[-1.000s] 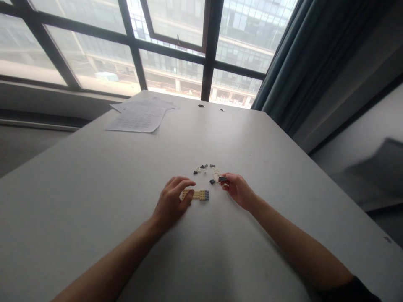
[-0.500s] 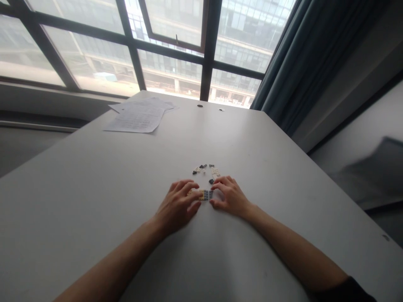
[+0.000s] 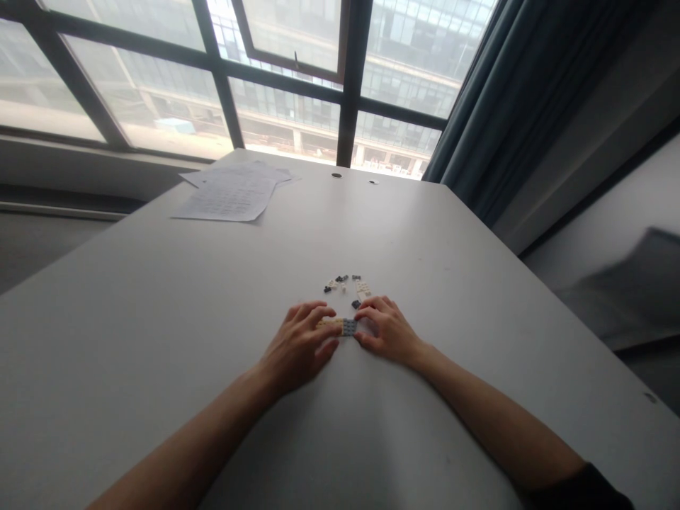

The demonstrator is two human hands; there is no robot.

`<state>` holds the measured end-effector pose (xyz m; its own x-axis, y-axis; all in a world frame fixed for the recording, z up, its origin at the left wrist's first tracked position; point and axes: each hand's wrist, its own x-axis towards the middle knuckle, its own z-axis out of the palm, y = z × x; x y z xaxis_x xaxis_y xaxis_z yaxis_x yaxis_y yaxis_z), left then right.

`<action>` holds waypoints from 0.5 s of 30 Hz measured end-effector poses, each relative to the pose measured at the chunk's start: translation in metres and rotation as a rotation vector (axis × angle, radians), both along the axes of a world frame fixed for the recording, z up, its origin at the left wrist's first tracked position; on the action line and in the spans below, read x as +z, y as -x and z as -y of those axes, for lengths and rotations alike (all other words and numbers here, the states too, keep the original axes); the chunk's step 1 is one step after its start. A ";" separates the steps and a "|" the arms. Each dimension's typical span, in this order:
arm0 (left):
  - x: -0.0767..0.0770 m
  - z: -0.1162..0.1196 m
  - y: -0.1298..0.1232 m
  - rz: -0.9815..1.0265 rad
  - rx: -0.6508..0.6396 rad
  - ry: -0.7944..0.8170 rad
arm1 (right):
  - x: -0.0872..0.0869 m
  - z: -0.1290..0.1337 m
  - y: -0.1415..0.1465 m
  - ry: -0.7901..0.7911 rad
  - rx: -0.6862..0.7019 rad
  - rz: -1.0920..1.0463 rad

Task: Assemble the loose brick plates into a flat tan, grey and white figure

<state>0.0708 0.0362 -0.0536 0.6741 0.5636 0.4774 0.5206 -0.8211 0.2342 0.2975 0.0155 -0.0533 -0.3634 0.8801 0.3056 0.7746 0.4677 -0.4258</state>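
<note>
Your left hand (image 3: 300, 347) is arched over the yellow section (image 3: 338, 321) of a low strip of studded toy bricks, covering much of it; the fingers are bent and spread, one lying across the top, with the thumb on the near side, and you cannot tell from this view whether they grip it or only rest there. The strip lies flat on the white surface (image 3: 319, 248), running from left to right between your two hands, and its right end is a grey section (image 3: 349, 327) that meets the yellow. Your right hand (image 3: 390, 329) holds that grey end, its thumb at the near corner and its fingertips at the far one, narrowly parted across the piece. Just beyond your right fingers sits a small dark piece (image 3: 355, 304), and past it a white studded plate (image 3: 363, 288) lies partly behind that hand. Farther off, a grey piece (image 3: 356, 278) sits beyond the plate, and to its left you have a loose group of small dark and white pieces (image 3: 333, 283), too small to tell apart fully. At the far left of the surface, printed papers (image 3: 223, 195) overlap, below a dark-framed window (image 3: 287, 117); a blue-grey curtain (image 3: 478, 106) hangs at far right.
</note>
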 end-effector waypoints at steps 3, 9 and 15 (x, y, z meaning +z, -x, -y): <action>0.000 -0.001 0.001 0.035 0.003 -0.011 | 0.001 -0.001 -0.003 -0.006 0.005 -0.045; -0.001 -0.005 0.004 0.225 0.151 -0.049 | 0.011 -0.019 -0.028 -0.089 -0.115 -0.125; -0.001 -0.008 0.004 0.319 0.250 -0.014 | 0.012 -0.035 -0.034 -0.024 -0.074 0.022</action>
